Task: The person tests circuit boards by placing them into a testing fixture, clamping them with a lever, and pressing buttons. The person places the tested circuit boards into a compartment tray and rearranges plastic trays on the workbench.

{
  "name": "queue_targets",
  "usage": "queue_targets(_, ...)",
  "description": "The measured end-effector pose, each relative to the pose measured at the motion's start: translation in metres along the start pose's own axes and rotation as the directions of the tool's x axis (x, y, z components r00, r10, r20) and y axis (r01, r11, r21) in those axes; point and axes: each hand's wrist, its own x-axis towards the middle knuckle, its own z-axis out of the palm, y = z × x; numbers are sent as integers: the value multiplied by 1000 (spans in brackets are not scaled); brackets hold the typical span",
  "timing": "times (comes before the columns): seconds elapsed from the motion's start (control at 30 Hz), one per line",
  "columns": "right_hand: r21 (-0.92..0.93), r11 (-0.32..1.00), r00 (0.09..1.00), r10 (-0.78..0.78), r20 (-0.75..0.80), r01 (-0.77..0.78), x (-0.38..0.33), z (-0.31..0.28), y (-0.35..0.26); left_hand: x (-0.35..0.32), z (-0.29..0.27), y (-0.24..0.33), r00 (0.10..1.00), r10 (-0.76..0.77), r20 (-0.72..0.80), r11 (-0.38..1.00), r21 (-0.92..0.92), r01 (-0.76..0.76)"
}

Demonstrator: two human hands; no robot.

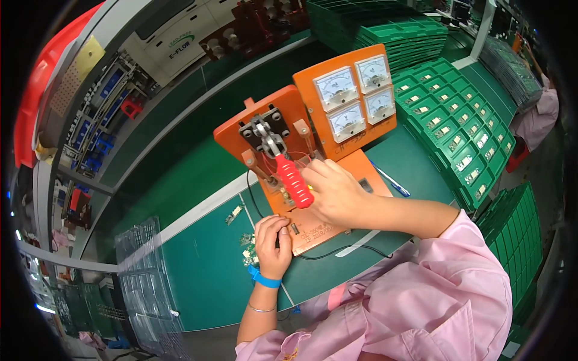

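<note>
An orange test fixture (325, 231) with a toggle clamp stands in front of me on the green bench. The clamp's red ribbed handle (293, 182) points toward me. Just right of that handle is my right hand (337, 191), its fingers curled in at the fixture; the fingertips and anything in them are hidden. My left hand (273, 243), with a blue wrist strap (264, 277) below it, rests closed at the base's near left edge. Whatever its curled fingers hold cannot be made out. Left of it lie small circuit boards (248, 249) and one apart (234, 214).
An orange panel with several dial meters (335, 89) rises behind the fixture. A blue pen (391, 180) lies to its right. Beyond is a green compartment tray (436, 155) with small boards. Clear plastic trays (144, 271) stand at left. A black cable (343, 248) crosses the near bench.
</note>
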Motion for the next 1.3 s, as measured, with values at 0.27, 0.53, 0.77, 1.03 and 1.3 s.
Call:
queue_targets(0.27,103,994,996,35,85,-44,-14,15,0,1,5,-6,999,21,-27,988,-152,-24)
queue_targets(0.53,292,926,970,238,41,-240,-16,-23,-19,9,-9,3,992,-119,-36,984,-137,113)
queue_targets(0.77,349,873,924,380,-43,-342,-72,-28,-1,42,-1,15,985,-83,-149,988,-141,62)
queue_targets(1.03,354,863,911,407,-67,-360,-72,-25,1,51,17,8,997,63,-54,995,-67,-67)
queue_targets(1.3,418,824,906,422,-4,-382,-74,-29,1,46,11,-1,990,124,-65,992,-11,-125)
